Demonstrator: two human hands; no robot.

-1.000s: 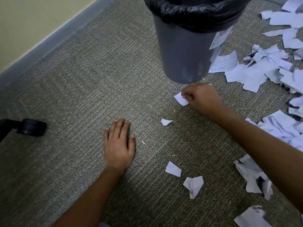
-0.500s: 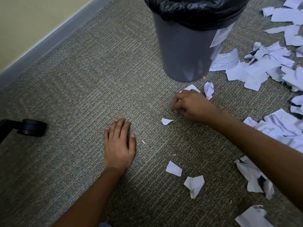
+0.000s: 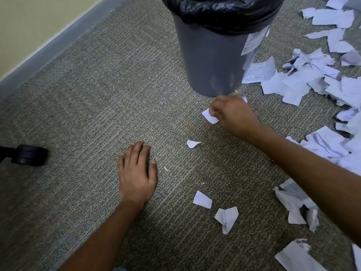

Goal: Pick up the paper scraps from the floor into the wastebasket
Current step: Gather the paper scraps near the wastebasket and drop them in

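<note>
A grey wastebasket (image 3: 211, 61) with a black liner stands on the carpet at the top middle. My right hand (image 3: 232, 116) is just in front of its base and pinches a white paper scrap (image 3: 210, 117). My left hand (image 3: 136, 173) rests flat on the carpet, fingers straight, holding nothing. Loose scraps lie nearby: a small one (image 3: 192, 143) between the hands, another (image 3: 202, 199) and a crumpled one (image 3: 227, 219) lower down. A big spread of torn paper (image 3: 312, 79) covers the floor at the right.
A black chair caster (image 3: 29, 154) sits at the left edge. A grey baseboard (image 3: 58, 44) and yellow wall run along the upper left. More crumpled paper (image 3: 297, 206) lies under my right forearm, and a piece (image 3: 295, 257) at the bottom right.
My right hand dipped toward the small scrap between the hands, then moved back up toward the wastebasket's base, a scrap pinched in its fingers. My left hand stayed put.
</note>
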